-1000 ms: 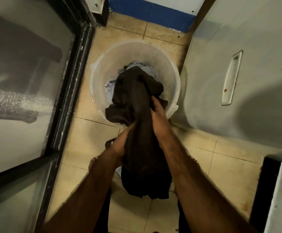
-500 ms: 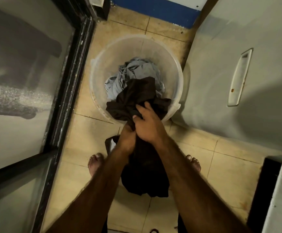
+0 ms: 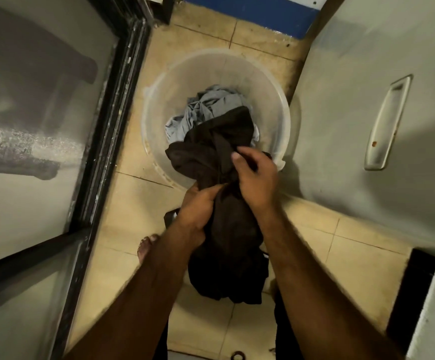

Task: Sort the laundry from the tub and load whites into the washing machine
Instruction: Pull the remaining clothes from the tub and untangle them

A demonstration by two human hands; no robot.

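Round translucent tub [image 3: 276, 105] stands on the tiled floor [image 3: 133, 193]. Contents: a crumpled pale blue garment [image 3: 203, 110] heaped toward the tub's far side, and lying partly over it the upper end of a dark brown garment [image 3: 206, 152]. The brown garment runs out over the tub's near rim, through both hands, and hangs in a long bunch on the near side of the tub. Cannot tell whether its lower end touches the floor. Left hand [image 3: 198, 209], just outside the near rim: fingers [image 3: 206, 194] closed in a fist round the gathered brown cloth. Right hand [image 3: 258, 178], at the near rim just beside the left hand: fingers [image 3: 238, 155] curled over a fold of the same cloth, thumb side hidden, so the exact pinch cannot be told. No white item shows in the tub. A bare foot [image 3: 147, 246] is on the floor to the near left of the tub. A black-framed glass door [image 3: 107, 131] is left of the tub. Right of it, close to the rim, is a pale grey panel [image 3: 341, 113] with a recessed handle [image 3: 388, 123]. Whether this is the washing machine cannot be told.
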